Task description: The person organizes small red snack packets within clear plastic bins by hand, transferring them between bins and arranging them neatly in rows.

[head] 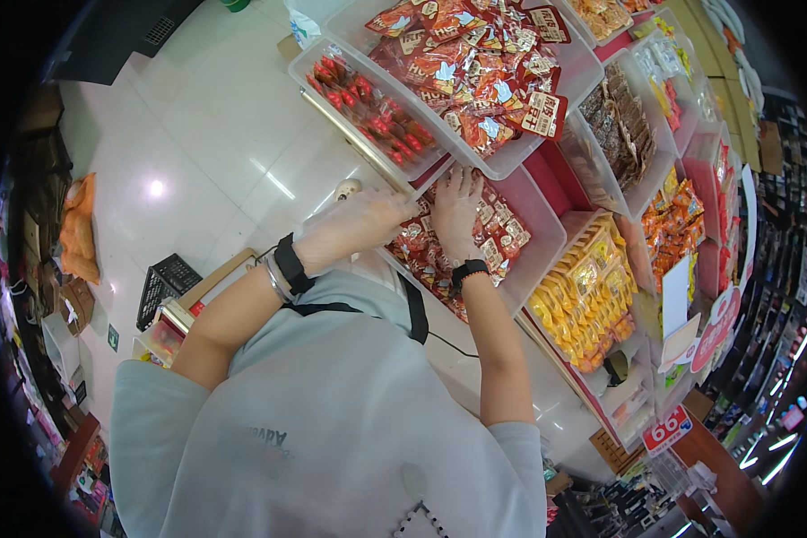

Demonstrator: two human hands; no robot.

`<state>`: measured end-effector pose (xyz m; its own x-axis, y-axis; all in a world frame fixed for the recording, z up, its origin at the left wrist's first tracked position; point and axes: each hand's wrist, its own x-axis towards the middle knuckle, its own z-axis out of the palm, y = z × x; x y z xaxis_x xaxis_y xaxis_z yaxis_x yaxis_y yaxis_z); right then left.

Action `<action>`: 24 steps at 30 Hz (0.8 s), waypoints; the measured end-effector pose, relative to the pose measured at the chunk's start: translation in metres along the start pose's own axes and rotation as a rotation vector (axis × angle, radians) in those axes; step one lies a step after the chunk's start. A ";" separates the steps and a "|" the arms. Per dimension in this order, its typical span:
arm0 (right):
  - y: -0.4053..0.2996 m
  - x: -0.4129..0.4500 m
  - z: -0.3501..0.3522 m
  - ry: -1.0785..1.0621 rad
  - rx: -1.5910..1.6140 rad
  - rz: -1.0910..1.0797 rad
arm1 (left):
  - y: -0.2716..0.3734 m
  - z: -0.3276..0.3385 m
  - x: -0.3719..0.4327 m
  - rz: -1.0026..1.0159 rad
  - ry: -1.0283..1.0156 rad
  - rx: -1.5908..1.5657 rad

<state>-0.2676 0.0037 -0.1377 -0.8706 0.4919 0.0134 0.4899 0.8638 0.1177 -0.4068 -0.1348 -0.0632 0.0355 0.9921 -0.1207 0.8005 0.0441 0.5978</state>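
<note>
Both hands wear clear plastic gloves and are over a clear plastic bin (541,232) of small red-brown snack packets (501,225). My right hand (457,212) lies back up on the packets, its fingers pointing forward and slightly apart. At the bin's left side is my left hand (376,218), whose fingers reach over the packets by the rim; its palm and fingertips are hidden. Just ahead, a larger clear bin (403,87) stands heaped with red snack packets (471,74). Beside it is a narrow bin of red-wrapped snacks (376,121).
To the right stand bins of yellow packets (585,289), dark flat snacks (619,128) and orange packets (672,222). A price sign (667,430) hangs at the display's near right. A black crate (168,286) and an orange bag (79,228) are on the left, over the tiled floor (195,134).
</note>
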 end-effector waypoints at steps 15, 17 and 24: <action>0.016 0.008 0.023 -0.028 -0.080 -0.038 | 0.002 -0.009 0.003 -0.005 0.028 -0.042; 0.018 0.008 0.023 0.005 -0.111 -0.046 | 0.003 -0.012 0.005 -0.010 0.017 -0.044; 0.017 0.009 0.029 -0.115 0.008 0.191 | -0.001 -0.004 0.007 -0.019 -0.019 -0.041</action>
<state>-0.2658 0.0258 -0.1641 -0.7510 0.6557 -0.0782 0.6464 0.7541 0.1163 -0.4103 -0.1270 -0.0613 0.0325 0.9886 -0.1468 0.7762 0.0676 0.6269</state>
